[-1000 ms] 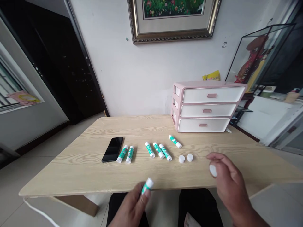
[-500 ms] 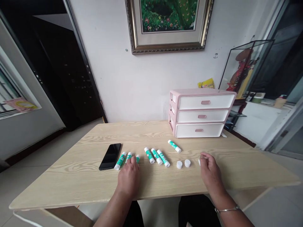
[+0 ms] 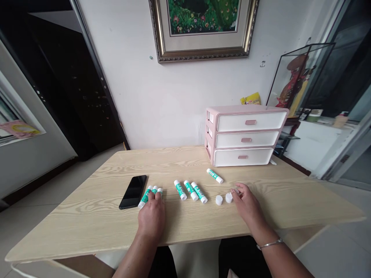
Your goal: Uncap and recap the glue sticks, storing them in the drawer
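Observation:
Several white glue sticks with green labels lie on the wooden table [image 3: 87, 204]. My left hand [image 3: 151, 218] rests on a group of glue sticks [image 3: 151, 193] next to a black smartphone [image 3: 133, 192], and its fingers cover part of them. Three more glue sticks [image 3: 189, 191] lie side by side to the right, and a single glue stick [image 3: 215, 175] lies farther back. My right hand [image 3: 246, 204] is just right of two white caps [image 3: 224, 199], its fingertips pressing on a third white cap [image 3: 235, 190].
A pink-and-white drawer unit [image 3: 243, 136] stands at the table's back right. A framed picture [image 3: 203, 29] hangs on the wall behind. A yellow packet [image 3: 251, 99] shows behind the drawers, and a glass case [image 3: 298, 77] stands farther right.
My left hand has come down from the table's front edge to the glue sticks by the phone, and the stick it held now lies there. My right hand moved left, bringing its cap next to the others.

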The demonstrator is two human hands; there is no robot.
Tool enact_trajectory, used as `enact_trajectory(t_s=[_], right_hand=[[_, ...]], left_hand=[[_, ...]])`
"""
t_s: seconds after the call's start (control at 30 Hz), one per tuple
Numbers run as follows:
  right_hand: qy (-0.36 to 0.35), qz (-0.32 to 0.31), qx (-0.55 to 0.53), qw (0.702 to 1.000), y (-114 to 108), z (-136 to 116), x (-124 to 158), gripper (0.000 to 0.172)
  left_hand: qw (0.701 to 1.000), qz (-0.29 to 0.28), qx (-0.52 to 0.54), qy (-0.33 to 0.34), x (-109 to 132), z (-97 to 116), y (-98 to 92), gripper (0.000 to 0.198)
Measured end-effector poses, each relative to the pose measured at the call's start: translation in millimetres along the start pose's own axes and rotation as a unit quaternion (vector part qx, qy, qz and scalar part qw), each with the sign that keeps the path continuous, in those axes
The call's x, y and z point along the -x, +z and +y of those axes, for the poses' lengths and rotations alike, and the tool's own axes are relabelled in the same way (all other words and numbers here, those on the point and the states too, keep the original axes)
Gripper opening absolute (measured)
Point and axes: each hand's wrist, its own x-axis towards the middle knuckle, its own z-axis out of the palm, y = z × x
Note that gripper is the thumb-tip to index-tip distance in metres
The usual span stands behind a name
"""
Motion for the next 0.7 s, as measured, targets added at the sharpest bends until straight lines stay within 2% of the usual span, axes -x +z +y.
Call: enact_trajectory(t_s=[0.23, 0.4, 0.53, 0.7], right_hand=[[-0.011, -0.006, 0.025, 1.000, 2.0, 1.8, -1.7, 0.040], [-0.064, -0.009, 0.051, 0.997, 2.0, 0.7, 0.6, 0.039], [-0.085, -0.026, 0.073, 0.993, 0.7, -2.8, 3.7, 0.041], [-0.076, -0.006, 0.088, 0.993, -0.1, -4.2, 6.6, 0.042]], left_hand=[[0.998, 0.039, 0.052, 0.022, -0.6, 6.1, 5.9, 0.030], [0.989, -0.025, 0.134, 0.052, -6.4, 28.8, -1.0, 0.032], [0.990, -0.049, 0.129, 0.042, -15.4, 47.9, -3.2, 0.038], [0.991, -0.067, 0.114, 0.006, -29.2, 60.9, -2.2, 0.046]])
